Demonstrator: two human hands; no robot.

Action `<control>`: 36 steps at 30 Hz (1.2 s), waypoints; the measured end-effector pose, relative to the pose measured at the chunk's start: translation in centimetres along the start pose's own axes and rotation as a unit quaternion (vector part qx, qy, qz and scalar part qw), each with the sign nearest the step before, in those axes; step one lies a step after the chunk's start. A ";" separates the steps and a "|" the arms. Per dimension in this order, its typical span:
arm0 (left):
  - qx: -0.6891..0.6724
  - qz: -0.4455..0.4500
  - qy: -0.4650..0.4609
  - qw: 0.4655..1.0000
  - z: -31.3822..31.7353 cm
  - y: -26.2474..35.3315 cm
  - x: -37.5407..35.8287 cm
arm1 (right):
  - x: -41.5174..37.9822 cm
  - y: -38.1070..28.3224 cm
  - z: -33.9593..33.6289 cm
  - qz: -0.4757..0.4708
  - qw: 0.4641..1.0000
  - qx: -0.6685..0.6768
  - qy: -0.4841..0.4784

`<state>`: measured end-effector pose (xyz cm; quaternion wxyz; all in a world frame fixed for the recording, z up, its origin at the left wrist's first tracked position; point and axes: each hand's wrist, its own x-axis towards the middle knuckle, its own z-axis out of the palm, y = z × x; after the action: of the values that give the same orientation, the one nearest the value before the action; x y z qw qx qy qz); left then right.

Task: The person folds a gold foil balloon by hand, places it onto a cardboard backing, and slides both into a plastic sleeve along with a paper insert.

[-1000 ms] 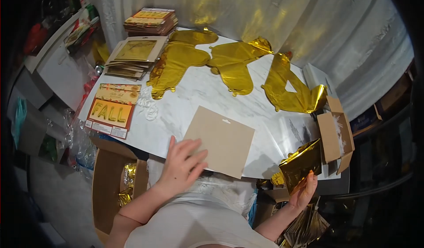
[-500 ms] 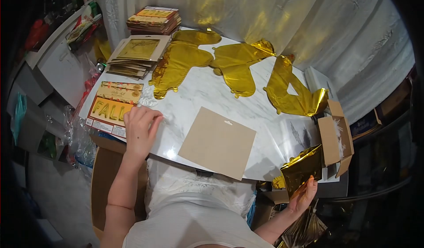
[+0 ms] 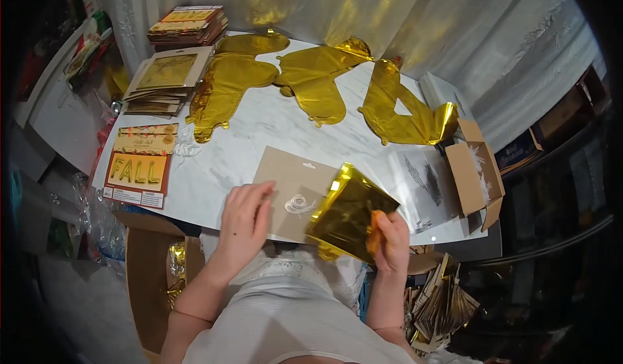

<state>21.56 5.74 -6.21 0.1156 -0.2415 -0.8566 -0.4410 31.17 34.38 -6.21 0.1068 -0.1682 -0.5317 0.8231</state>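
My right hand (image 3: pixel 391 237) grips a folded gold foil piece (image 3: pixel 354 213) by its right edge, over the lower right part of a tan cardboard sheet (image 3: pixel 285 163). A small coil of whitish string (image 3: pixel 297 204) lies on that sheet. Beside the sheet's left edge is my left hand (image 3: pixel 246 221), its fingers apart, with nothing visible in it. Farther left on the marbled table (image 3: pixel 214 182) lies a printed FALL card (image 3: pixel 137 169), with more white string (image 3: pixel 187 145) at its upper right.
Three flat gold foil shapes (image 3: pixel 315 85) spread across the back. Stacked packages (image 3: pixel 162 75) and cards (image 3: pixel 188 26) stand at back left. An open carton (image 3: pixel 477 176) and clear plastic bags (image 3: pixel 422 185) are at right. Below the table are boxes (image 3: pixel 149 266) and folded foils (image 3: pixel 441 305).
My right hand has brought the folded foil left over the cardboard. My left hand has moved from the FALL card to the cardboard, where the string coil now lies. The view has shifted.
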 end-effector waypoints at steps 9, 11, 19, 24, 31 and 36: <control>-0.054 -0.086 -0.056 0.993 -1.6 1.2 -2.8 | 5.6 3.0 5.4 0.048 0.986 -0.056 -0.148; -0.033 -0.069 -0.037 0.996 -1.8 1.0 -2.2 | 6.0 2.8 5.4 0.057 0.982 -0.061 -0.168; 0.117 0.111 -0.187 0.969 0.6 0.0 2.4 | 6.6 3.7 5.2 0.028 0.981 -0.130 -0.138; 0.190 0.136 -0.214 0.948 2.9 -1.6 1.9 | 4.7 1.8 5.9 -0.053 0.941 -0.325 -0.078; 0.210 0.131 -0.219 0.944 3.0 -1.3 1.9 | 3.5 1.4 5.4 -0.349 0.731 -0.585 -0.039; 0.225 0.118 -0.232 0.939 3.2 -1.0 2.0 | 4.2 2.2 5.1 -0.319 0.710 -0.616 -0.122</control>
<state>19.33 8.42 -7.95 0.0156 -0.4041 -0.9019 -0.1519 25.37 30.68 -7.00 0.1697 0.0845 -0.9513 0.2431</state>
